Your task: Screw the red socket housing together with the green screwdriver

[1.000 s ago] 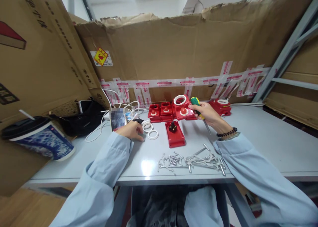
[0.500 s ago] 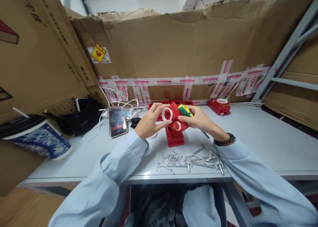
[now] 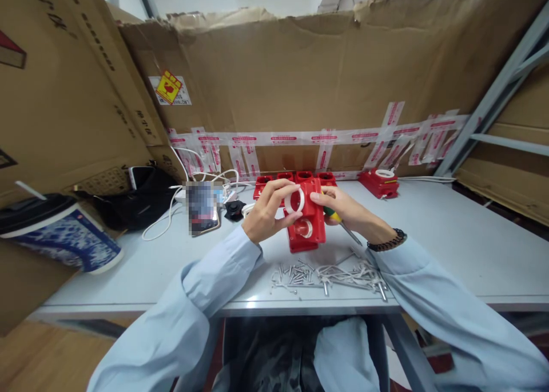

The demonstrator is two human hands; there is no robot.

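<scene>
My left hand [image 3: 266,212] pinches a white ring [image 3: 302,200] between thumb and fingers, against the face of a red housing [image 3: 316,223]. Lower on that housing a second round opening with a white rim shows. My right hand [image 3: 348,210] grips the housing's right side, thumb on its front. Tucked in the same hand is a screwdriver [image 3: 333,213] with a green and yellow handle, its shaft pointing down and right. Just behind and below the held housing, another red part [image 3: 299,245] rests on the table, partly hidden.
Loose screws [image 3: 300,274] and a tangle of white cords with metal rods [image 3: 351,276] lie near the table's front edge. Several red housings [image 3: 303,175] line the back; another red unit [image 3: 380,183] sits right. A phone [image 3: 206,229], cables, black bag [image 3: 150,209] and cup [image 3: 81,240] are left.
The red housing has turned more upright, its front now facing me. The screwdriver handle has swung down behind it in my right hand. My left hand has shifted slightly right with the ring.
</scene>
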